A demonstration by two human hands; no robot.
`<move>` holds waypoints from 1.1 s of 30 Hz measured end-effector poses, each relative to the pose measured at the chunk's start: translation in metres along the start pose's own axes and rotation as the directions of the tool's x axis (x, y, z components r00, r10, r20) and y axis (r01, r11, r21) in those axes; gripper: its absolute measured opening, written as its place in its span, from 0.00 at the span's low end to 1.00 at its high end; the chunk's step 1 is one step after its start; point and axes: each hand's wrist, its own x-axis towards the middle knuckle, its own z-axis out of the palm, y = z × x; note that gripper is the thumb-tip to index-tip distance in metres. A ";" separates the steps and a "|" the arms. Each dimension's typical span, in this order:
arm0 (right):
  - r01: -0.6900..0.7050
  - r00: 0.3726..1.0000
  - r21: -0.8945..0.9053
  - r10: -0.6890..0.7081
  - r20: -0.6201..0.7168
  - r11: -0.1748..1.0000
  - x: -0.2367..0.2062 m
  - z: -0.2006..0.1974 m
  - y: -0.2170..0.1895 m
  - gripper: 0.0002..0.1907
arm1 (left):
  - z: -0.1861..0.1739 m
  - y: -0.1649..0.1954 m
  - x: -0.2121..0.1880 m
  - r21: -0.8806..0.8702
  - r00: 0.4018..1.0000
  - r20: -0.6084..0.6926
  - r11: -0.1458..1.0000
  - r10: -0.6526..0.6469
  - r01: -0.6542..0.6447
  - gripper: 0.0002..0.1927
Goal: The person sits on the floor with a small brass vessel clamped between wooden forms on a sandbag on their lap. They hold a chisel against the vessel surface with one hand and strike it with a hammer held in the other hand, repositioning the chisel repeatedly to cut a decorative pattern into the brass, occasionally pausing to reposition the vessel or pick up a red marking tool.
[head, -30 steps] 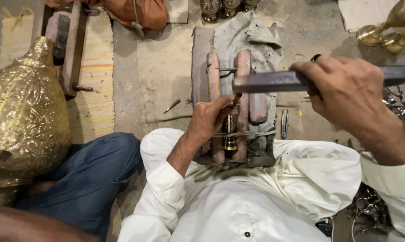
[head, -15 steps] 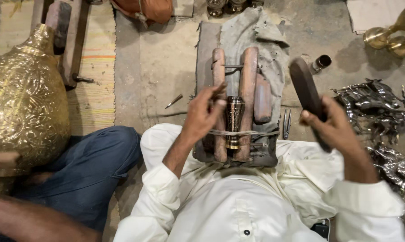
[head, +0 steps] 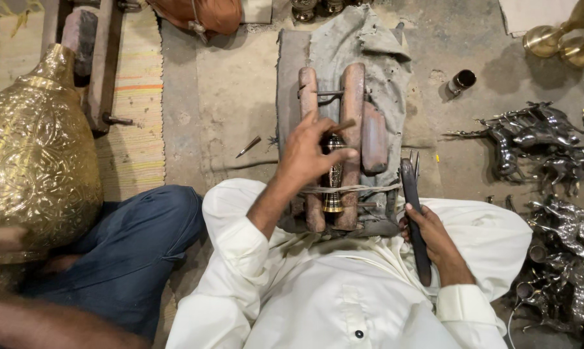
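My left hand [head: 311,152] rests on a small dark brass vase [head: 333,174] that lies clamped between two wooden bars [head: 351,110] tied with cord, and pinches a thin chisel [head: 344,126] over it. My right hand [head: 431,236] is lowered beside my knee and grips a long dark metal bar [head: 413,207], which points away from me. The clamp sits on a grey cloth-covered block [head: 369,45] in front of my white-clad lap.
A big embossed golden vessel [head: 30,155] stands at the left beside a person's blue-trousered leg [head: 133,249]. Dark metal figurines [head: 544,145] are heaped at the right. Brass goblets [head: 557,39] lie far right; a small cup [head: 461,81] and a loose tool [head: 248,147] lie on the floor.
My right hand has swung the dark bar down from above the clamp to my right knee. My left hand has stayed on the clamped vase.
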 end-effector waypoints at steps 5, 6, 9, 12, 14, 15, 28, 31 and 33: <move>0.025 0.998 0.043 -0.027 0.055 0.999 -0.003 0.004 -0.011 0.15 | -0.012 -0.009 -0.005 -0.081 0.991 0.076 0.990 -0.111 0.117 0.25; 0.024 0.998 0.055 -0.027 0.060 0.998 -0.003 0.004 -0.013 0.14 | -0.012 -0.008 -0.005 -0.030 0.990 0.076 0.992 -0.121 0.124 0.25; 0.020 0.997 0.080 -0.027 0.078 0.997 -0.004 0.004 -0.015 0.13 | -0.007 -0.001 -0.001 0.115 0.990 0.054 0.986 -0.127 0.120 0.25; 0.027 0.996 0.094 -0.035 0.086 0.995 -0.006 0.004 -0.015 0.13 | -0.003 0.001 0.004 0.157 0.995 0.024 0.983 -0.095 0.090 0.25; 0.027 0.996 0.102 -0.035 0.081 0.994 -0.007 0.004 -0.014 0.12 | -0.004 -0.004 0.003 0.071 0.991 0.043 0.990 -0.126 0.123 0.25; 0.031 0.996 0.105 -0.040 0.082 0.994 -0.008 0.004 -0.013 0.12 | -0.005 -0.008 0.002 -0.061 0.988 0.017 0.986 -0.154 0.155 0.24; 0.066 0.990 0.100 -0.077 0.116 0.993 -0.013 0.008 -0.018 0.12 | -0.039 -0.044 -0.054 -0.468 0.927 -0.057 0.830 -0.370 0.303 0.14; 0.074 0.988 0.103 -0.087 0.128 0.992 -0.013 0.007 -0.016 0.13 | -0.035 -0.043 -0.059 -0.473 0.927 -0.037 0.823 -0.374 0.314 0.14; 0.074 0.988 0.104 -0.087 0.124 0.992 -0.013 0.006 -0.014 0.13 | -0.031 -0.041 -0.058 -0.457 0.932 -0.033 0.835 -0.361 0.307 0.15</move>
